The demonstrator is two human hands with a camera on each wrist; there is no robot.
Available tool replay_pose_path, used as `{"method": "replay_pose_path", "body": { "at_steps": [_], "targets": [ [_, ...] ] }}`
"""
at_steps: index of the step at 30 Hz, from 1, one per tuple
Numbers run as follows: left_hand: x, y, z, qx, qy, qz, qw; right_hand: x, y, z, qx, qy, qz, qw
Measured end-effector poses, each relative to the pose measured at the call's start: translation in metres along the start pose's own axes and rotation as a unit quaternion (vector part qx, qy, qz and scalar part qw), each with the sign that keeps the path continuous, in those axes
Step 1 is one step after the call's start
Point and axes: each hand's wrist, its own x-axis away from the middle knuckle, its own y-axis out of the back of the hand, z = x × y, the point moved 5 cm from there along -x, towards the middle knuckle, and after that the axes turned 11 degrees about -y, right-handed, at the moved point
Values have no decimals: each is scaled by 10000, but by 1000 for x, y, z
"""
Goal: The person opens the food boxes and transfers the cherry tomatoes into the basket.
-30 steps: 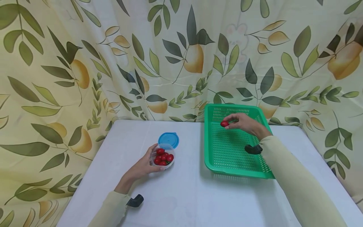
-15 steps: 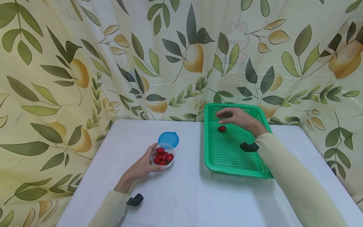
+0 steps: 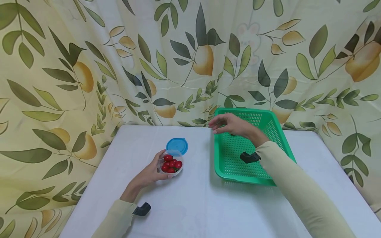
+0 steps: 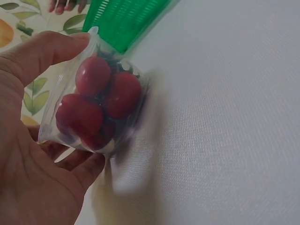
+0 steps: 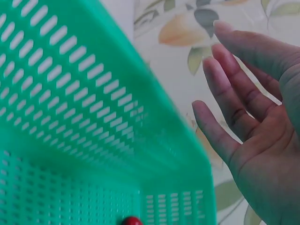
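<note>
My left hand (image 3: 163, 166) grips a small clear tub (image 3: 171, 164) of red cherry tomatoes (image 4: 101, 101) standing on the white table, thumb on its far rim and fingers under its near side. The tub's blue lid (image 3: 177, 145) lies just behind it. My right hand (image 3: 218, 127) hovers open and empty over the far left corner of a green slotted basket (image 3: 238, 163). In the right wrist view its fingers (image 5: 220, 131) are spread, and one red tomato (image 5: 131, 220) lies on the basket (image 5: 70, 117) floor. In the head view my hand hides that tomato.
The white table (image 3: 193, 205) runs back to a leaf-and-lemon patterned curtain (image 3: 178, 66) hanging close behind the basket. Bare tabletop lies between the tub and the basket, and in front of both.
My right hand let the tomato drop into the basket, then opened and moved left to the basket's far left corner. My left hand and the tub stayed put.
</note>
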Motion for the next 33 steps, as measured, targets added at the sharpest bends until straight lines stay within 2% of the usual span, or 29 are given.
{"method": "replay_pose_path", "body": {
  "at_steps": [17, 33],
  "targets": [
    [-1, 0, 3, -335, 189, -298, 9988, -7, -51, 42, 105, 494, 609, 9969],
    [0, 2, 1, -288, 140, -243, 9992, -15, -98, 62, 185, 732, 1056, 9915]
  ]
}}
